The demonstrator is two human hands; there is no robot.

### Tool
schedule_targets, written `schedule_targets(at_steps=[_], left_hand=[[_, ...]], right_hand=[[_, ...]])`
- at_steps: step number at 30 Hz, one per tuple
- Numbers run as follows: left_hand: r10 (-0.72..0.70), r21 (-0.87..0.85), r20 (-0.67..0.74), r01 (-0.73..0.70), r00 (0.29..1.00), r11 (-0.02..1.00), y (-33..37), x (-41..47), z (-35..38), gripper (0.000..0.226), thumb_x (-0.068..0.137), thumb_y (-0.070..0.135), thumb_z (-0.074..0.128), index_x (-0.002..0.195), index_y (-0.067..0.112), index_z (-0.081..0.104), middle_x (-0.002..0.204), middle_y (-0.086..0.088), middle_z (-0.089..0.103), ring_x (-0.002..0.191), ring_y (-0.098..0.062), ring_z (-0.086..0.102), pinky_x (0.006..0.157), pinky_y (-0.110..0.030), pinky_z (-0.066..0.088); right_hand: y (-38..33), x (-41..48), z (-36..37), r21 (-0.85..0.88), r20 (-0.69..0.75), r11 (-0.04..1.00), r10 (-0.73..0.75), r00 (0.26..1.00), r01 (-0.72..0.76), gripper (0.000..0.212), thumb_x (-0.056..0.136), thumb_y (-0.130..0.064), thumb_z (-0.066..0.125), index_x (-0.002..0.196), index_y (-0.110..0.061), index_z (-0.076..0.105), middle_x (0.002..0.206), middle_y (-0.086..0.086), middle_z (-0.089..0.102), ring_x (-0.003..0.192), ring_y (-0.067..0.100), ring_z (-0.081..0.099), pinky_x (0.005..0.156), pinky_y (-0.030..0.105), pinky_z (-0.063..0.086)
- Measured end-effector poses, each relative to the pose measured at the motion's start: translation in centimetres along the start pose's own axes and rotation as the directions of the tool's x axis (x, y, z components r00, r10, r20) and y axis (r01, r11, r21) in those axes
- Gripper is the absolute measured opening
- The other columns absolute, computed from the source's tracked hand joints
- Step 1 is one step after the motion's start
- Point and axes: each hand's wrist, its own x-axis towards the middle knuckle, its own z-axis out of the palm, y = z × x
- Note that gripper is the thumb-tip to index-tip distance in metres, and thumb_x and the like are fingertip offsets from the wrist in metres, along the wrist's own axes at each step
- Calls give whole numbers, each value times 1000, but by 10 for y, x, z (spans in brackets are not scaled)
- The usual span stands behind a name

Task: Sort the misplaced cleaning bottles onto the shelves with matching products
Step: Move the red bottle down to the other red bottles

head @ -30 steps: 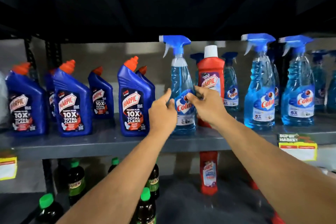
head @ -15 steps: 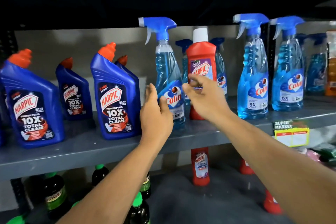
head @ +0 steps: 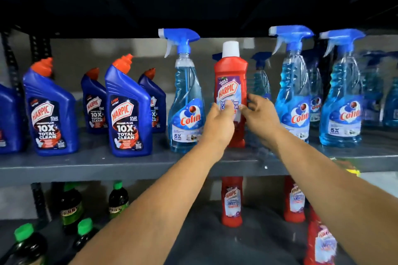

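A grey metal shelf (head: 86, 168) carries two groups of bottles. On its left part stand dark blue Harpic toilet cleaner bottles (head: 129, 114) with orange caps, in two rows. To the right stand clear blue Colin spray bottles (head: 186, 103), and among them one red Harpic bathroom cleaner bottle (head: 230, 84) with a white cap. The lower shelf (head: 204, 241) holds dark bottles with green caps (head: 117, 199) at left and red Harpic bottles (head: 232, 202) at right; the far right ones are blurred, possibly the same product.
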Motion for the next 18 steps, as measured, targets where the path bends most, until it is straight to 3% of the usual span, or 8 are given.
schedule_targets(at_steps=[4, 7, 10, 11, 12, 13, 15, 18], left_hand=[[-146, -68, -79, 141, 986, 988, 6, 12, 12, 62, 96, 58, 32, 109, 10, 68, 112, -19, 72, 104, -34, 68, 98, -49, 52], [-166, -134, -119, 150, 979, 980, 5, 18, 13, 58, 98, 56, 29, 87, 17, 71, 96, -11, 76, 96, -29, 71, 92, -42, 56], [-100, -115, -219, 76, 971, 990, 2, -4, 9, 55, 100, 49, 32, 69, 21, 68, 62, 10, 73, 69, -7, 70, 68, -21, 55], [-57, -128, -240, 27, 969, 991, 0, -19, 7, 53, 101, 45, 34, 67, 22, 67, 59, 11, 71, 65, -4, 68, 65, -20, 54], [-18, -117, -244, -11, 970, 993, 0, -22, 4, 48, 101, 39, 37, 68, 22, 66, 65, 10, 72, 69, -7, 67, 70, -22, 53], [-70, -110, -200, 49, 977, 993, -38, -35, -8, 41, 101, 31, 40, 71, 22, 67, 72, 9, 72, 75, -9, 67, 76, -27, 53], [77, -49, -218, -89, 973, 995, -46, -61, -21, 29, 98, 16, 46, 81, 24, 68, 80, 11, 72, 80, -5, 66, 77, -26, 53], [240, -68, -154, -253, 958, 965, -40, -96, -32, 23, 91, 20, 55, 106, 26, 72, 105, 11, 75, 100, -2, 67, 84, -22, 55]], right_hand=[[4, 0, -3, 16, 61, 999, 27, 998, -28, 26, 92, -4, 59, 116, -10, 65, 111, 11, 73, 98, 25, 71, 95, 48, 55], [1, 0, -2, -4, 56, 1000, 30, 998, -29, 26, 89, -11, 61, 114, -12, 67, 112, 11, 74, 101, 29, 70, 94, 52, 54], [-4, -10, -4, 5, 27, 1000, 29, 999, -29, 30, 82, -17, 60, 110, -12, 69, 107, 12, 76, 100, 32, 71, 92, 50, 55], [-4, -25, -5, 24, 31, 1000, 18, 999, -18, 29, 82, -15, 60, 109, -12, 69, 105, 12, 76, 100, 32, 71, 92, 50, 55], [-10, -30, -7, 47, 62, 999, 15, 998, -18, 26, 83, -12, 60, 108, -12, 70, 105, 11, 76, 100, 30, 71, 93, 50, 55], [14, -49, 9, 34, 93, 996, 80, 992, -84, 25, 86, -8, 60, 108, -11, 70, 105, 10, 76, 99, 28, 71, 93, 49, 55], [8, -69, 3, 127, 143, 991, 15, 990, -33, 26, 90, 0, 59, 112, -8, 69, 103, 6, 75, 97, 20, 72, 92, 42, 57], [-14, -101, -29, 220, 229, 974, -108, 967, 56, 29, 92, 0, 58, 112, -19, 68, 102, -4, 75, 97, 9, 72, 87, 28, 59]])
